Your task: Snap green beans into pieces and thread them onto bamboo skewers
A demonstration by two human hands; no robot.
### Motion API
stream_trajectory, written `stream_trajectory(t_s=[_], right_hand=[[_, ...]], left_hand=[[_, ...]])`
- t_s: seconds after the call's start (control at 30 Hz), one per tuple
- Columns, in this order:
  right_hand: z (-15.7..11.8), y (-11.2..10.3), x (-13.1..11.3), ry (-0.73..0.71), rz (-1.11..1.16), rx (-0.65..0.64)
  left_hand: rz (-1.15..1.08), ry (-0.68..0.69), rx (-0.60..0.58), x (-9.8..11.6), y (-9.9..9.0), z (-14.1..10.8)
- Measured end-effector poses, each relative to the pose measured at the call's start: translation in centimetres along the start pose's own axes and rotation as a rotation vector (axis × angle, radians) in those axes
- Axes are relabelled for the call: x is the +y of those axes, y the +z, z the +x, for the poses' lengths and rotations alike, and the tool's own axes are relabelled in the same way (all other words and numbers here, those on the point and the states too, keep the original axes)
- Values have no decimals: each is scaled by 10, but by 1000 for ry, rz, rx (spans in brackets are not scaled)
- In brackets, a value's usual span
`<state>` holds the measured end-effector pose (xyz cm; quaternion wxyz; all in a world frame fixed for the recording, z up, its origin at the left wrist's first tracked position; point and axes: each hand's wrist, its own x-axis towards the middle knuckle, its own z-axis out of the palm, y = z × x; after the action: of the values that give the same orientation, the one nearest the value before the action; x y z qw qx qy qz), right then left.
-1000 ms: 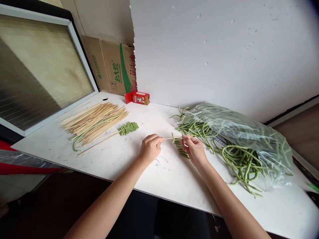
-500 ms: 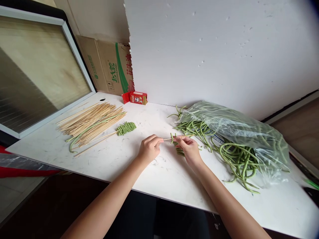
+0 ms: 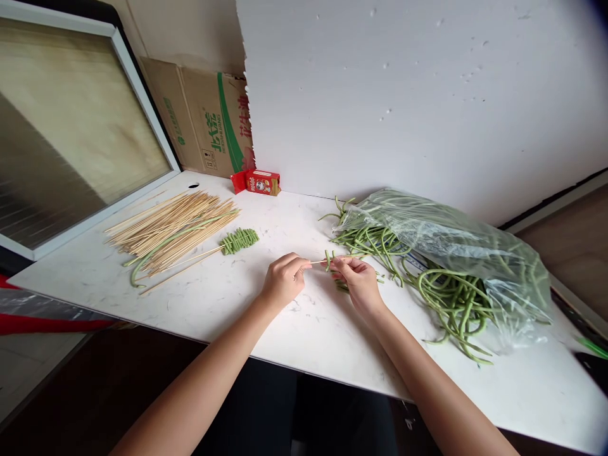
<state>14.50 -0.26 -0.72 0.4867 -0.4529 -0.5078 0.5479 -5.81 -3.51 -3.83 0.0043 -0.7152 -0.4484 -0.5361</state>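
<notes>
My left hand (image 3: 286, 280) is closed, pinching a thin bamboo skewer (image 3: 316, 261) above the white table. Short pieces of green bean (image 3: 327, 260) are threaded on its right part. My right hand (image 3: 360, 282) is closed at that end, its fingertips on a bean piece that they mostly hide. Beneath it lie more cut bean pieces (image 3: 342, 287), partly covered by the hand. To the left rests a skewer packed with a row of bean pieces (image 3: 240, 240).
A pile of bamboo skewers (image 3: 178, 221) lies at the left with a long bean (image 3: 159, 250) across it. Long green beans (image 3: 458, 294) spill from a clear plastic bag (image 3: 437, 228) at right. A small red box (image 3: 263, 182) and a cardboard box (image 3: 204, 120) stand behind.
My hands stay nearly in place, still at the skewer, with slight finger movement at the right. The whole view has shifted a little.
</notes>
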Motion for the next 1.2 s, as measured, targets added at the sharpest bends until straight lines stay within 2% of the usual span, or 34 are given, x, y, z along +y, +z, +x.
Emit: stream_trajectory(t_s=[0.2, 0.53, 0.67, 0.8, 0.87, 0.97, 1.07, 1.2], right_hand=[[-1, 1, 0, -14, -27, -12], [-2, 2, 2, 5, 2, -13], [-1, 1, -2, -11, -8, -29], [3, -16, -19, -47, -256, -153], [5, -31, -29, -112, -481, -232], [9, -54, -40, -192, -631, -388], [11, -71, -43, -73, -771, -547], [12, -76, -44, 35, -954, -579]], left_hand=[[-6, -26, -22, -1, 1, -1], [7, 14, -9, 1, 1, 0], [-25, -27, -18, 1, 1, 1], [-5, -117, 43, -1, -4, 4], [29, -160, 84, -3, -7, 6], [60, -200, 102, -6, -10, 8], [51, -204, 92, -8, -10, 8], [35, -196, 78, -9, -9, 8]])
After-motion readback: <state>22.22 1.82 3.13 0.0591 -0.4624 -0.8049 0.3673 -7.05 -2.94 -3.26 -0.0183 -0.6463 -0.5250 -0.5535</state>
